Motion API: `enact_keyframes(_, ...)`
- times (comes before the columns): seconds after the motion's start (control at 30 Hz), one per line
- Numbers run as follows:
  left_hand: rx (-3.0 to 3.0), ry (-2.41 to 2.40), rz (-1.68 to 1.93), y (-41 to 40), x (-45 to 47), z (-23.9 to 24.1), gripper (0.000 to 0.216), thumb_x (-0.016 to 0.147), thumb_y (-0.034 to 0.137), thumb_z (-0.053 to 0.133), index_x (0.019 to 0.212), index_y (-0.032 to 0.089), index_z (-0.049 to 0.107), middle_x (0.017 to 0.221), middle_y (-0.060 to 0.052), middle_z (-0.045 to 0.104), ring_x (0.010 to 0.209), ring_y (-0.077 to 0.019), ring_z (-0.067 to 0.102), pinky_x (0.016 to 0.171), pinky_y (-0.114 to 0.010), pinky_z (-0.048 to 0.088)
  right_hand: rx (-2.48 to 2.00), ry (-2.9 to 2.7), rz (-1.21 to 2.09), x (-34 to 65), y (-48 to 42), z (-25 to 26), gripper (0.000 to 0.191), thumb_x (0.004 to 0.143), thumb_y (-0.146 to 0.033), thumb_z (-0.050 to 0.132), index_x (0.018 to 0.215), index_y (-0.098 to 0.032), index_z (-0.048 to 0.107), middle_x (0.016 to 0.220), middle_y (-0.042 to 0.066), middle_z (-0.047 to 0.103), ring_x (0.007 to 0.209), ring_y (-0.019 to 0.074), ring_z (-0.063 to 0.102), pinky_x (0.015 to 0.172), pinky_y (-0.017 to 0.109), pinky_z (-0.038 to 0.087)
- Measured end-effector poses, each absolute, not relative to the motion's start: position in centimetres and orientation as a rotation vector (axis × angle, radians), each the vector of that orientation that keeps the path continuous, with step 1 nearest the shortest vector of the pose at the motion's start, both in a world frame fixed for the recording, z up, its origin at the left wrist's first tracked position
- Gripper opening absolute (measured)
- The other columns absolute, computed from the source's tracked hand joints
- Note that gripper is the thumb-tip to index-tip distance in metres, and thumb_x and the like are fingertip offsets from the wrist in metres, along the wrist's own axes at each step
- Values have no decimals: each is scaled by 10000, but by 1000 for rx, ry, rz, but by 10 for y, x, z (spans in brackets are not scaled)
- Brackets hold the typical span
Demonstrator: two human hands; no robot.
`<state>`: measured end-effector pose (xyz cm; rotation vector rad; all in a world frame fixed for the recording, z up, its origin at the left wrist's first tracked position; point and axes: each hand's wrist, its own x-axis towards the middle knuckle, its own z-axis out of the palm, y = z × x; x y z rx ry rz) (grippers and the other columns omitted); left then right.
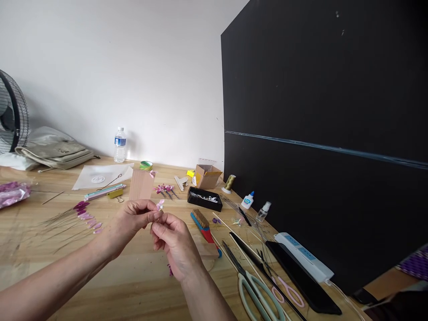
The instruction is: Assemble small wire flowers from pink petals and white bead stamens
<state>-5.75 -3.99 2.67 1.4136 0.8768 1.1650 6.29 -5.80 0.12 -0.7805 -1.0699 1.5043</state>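
Head view: left hand (pixel 142 215) is raised over the counter (pixel 133 290), its grip pinching a small pink flower (pixel 160 203) with a pale bead between thumb and forefinger. Flower sits at the fingertips, upright, near the middle of the work area. Right hand (pixel 175 236) is just beside and slightly lower; thumb and forefinger meet near the flower's base. Whether that grip grasps a stem or thread cannot be told; fingers cover the spot.

Left of the left hand: wired petals (pixel 87 217) in a curved row, dark magenta to pale pink. Beyond the hands: tan card (pixel 141 185), flower cluster (pixel 165 189), black tray (pixel 200 203) of small silvery pieces. Right of the right hand: brush (pixel 201 220), green-handled scissors (pixel 243 272).
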Motion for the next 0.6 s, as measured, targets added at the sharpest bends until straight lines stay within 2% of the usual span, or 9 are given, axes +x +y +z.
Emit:
enact_keyframes(0.17,1419,824,1142,-38,-59,28,202,666,302,644,516,174,600,451,50,487,493,-101,439,518,-232,338,-746,-1044,1513,68,-59,0,170,628,-302,670,666,-149,605,667,-2,580,503,61,437,454,187,316)
enact_keyframes(0.6,1336,796,1091,-38,-61,27,161,636,303,687,563,169,637,503,22,563,503,-97,438,520,-236,326,-672,-1041,1661,79,-57,1,151,626,-276,686,652,-140,623,593,-13,592,443,47,455,430,183,301)
